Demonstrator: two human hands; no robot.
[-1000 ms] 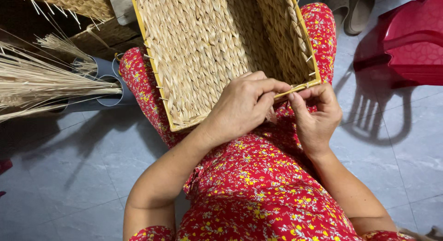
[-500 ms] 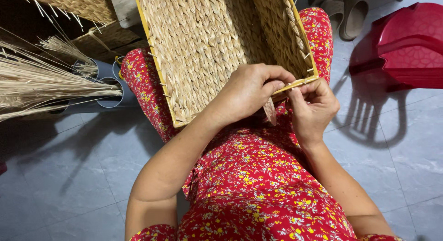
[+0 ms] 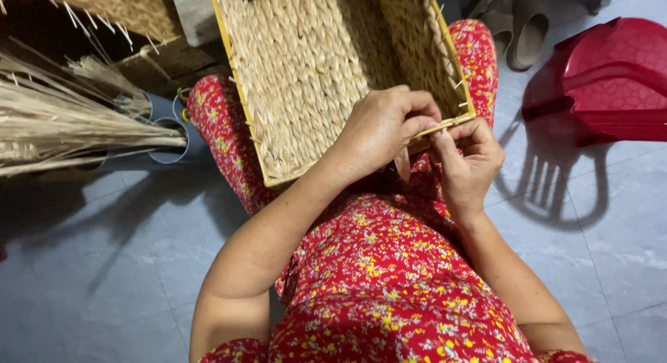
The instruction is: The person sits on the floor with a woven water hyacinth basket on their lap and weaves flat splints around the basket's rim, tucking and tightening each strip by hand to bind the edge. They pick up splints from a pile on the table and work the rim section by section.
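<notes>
Together, both hands pinch the woven basket rim's near corner on the lap.

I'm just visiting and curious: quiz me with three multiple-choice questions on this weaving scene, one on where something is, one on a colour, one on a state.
1. Where does the woven basket rest?
A. on the person's lap
B. on a shelf
C. on the red stool

2. What colour is the plastic stool?
A. blue
B. red
C. white

3. What are the left hand and right hand doing?
A. resting flat on the floor
B. holding scissors
C. pinching at the basket's rim

Answers: A, the basket lies across the floral-clothed legs; B, the stool on the floor is red; C, both hands' fingers meet at the near rim corner.
</notes>
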